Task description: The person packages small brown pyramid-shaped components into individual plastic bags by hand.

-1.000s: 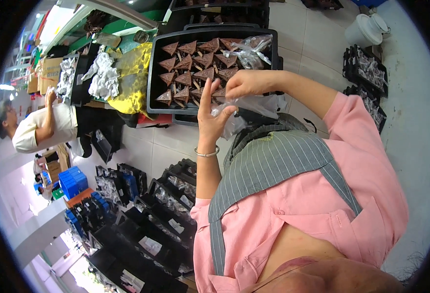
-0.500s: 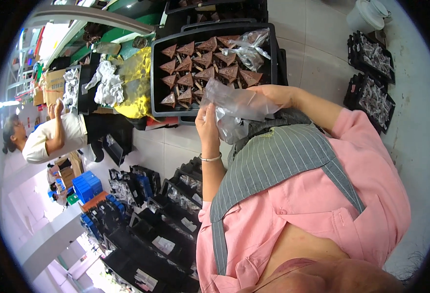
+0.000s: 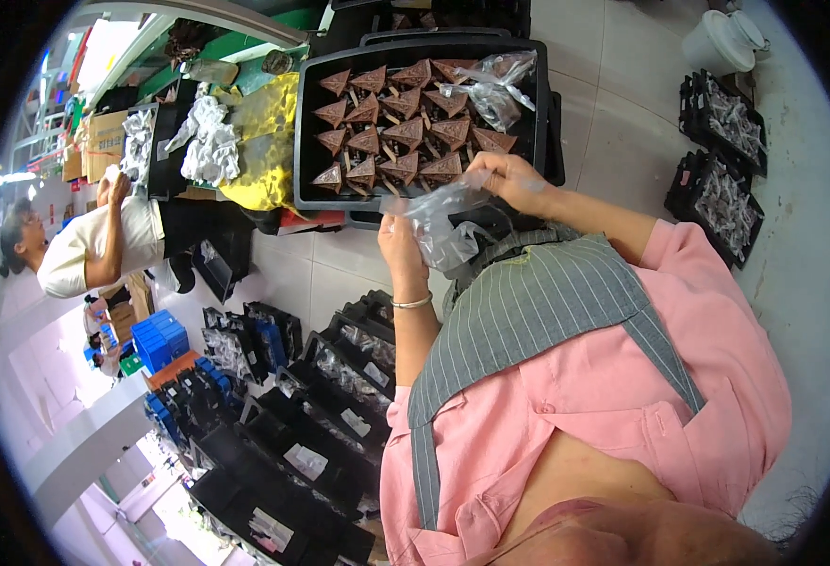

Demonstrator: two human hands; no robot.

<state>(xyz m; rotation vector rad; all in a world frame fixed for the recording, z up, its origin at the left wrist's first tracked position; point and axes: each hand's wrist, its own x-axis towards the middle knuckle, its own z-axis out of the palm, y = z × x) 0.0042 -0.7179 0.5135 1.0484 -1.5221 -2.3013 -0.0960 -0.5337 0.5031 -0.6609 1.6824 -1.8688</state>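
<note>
A thin clear plastic bag (image 3: 445,226) hangs between my two hands in front of the apron. My left hand (image 3: 400,247) pinches its left side. On the other side, the fingers of my right hand (image 3: 512,181) are closed on the bag's upper edge. Just beyond them is a black plastic crate (image 3: 299,156) holding several rows of brown, triangular, pyramid-like pieces (image 3: 401,168) with short stick-like parts between them. Crumpled clear bags (image 3: 498,106) lie in the crate's far right corner. The bag's inside is too blurred to make out.
A yellow-stained sheet (image 3: 269,141) and white crumpled cloth (image 3: 209,141) lie left of the crate. Another person (image 3: 104,247) stands at the left. Black crates of wrapped items (image 3: 731,212) are on the right floor; more black crates (image 3: 325,457) fill the lower left. A white bucket (image 3: 717,42) stands far right.
My right hand has come out from behind the bag and now grips its upper edge. The bag, earlier stretched wide toward the right, is now bunched between both hands.
</note>
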